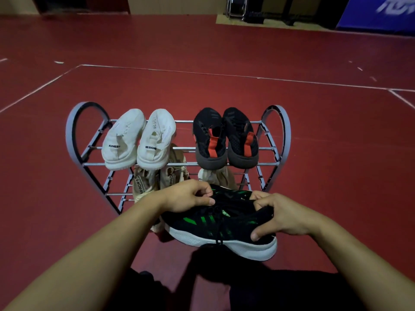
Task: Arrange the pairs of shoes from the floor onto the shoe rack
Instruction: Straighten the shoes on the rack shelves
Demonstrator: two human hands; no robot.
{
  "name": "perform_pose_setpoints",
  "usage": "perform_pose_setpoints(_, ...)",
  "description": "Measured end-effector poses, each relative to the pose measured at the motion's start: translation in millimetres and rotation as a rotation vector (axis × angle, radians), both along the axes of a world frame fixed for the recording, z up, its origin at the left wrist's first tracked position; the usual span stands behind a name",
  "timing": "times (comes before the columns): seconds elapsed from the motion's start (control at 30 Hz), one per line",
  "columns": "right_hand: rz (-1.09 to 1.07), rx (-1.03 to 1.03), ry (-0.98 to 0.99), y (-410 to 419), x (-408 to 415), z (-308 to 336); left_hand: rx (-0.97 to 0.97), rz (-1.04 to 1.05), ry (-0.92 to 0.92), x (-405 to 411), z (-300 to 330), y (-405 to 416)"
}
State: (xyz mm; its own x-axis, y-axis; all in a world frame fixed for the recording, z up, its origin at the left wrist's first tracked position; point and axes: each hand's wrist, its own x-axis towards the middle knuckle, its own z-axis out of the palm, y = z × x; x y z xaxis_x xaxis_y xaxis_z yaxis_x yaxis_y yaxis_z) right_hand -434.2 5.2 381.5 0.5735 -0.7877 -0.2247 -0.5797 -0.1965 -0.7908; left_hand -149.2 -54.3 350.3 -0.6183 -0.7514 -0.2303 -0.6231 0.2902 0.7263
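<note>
Red floor [314,135] surrounds the grey metal shoe rack [74,131]; left hand [188,196] and right hand [283,216] grip black-green mesh sneakers [202,221], which might snag a rail.

The floor [224,52] is dark red and smooth, and it fills most of the room. Thin white lines [202,72] run across it, like the lines on a sports court. One long line goes from left to right, and others slant off at the sides. Far away, at the top, a tan wall [175,4] meets the floor. A dark doorway [83,4] sits far left. Far right stands a blue banner [379,12] with blurry white marks. Beside it are black metal frames [238,7] on a pale mat [269,24]. The light is dim.
</note>
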Motion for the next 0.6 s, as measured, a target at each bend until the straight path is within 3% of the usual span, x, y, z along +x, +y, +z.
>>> perform_pose_setpoints(0.17, -0.069, -0.016, -0.070, 3, -4, 3, -0.054, 0.050, 0.037, -10, -2, 0)
perform_pose_setpoints(0.37, -0.177, -0.064, -0.104, 3, -5, -9, -0.324, 0.139, 0.023, -23, -17, -8)
perform_pose_setpoints(0.6, -0.350, -0.255, -0.063, 0, -5, -34, -0.262, 0.298, -0.176, -14, -34, -16)
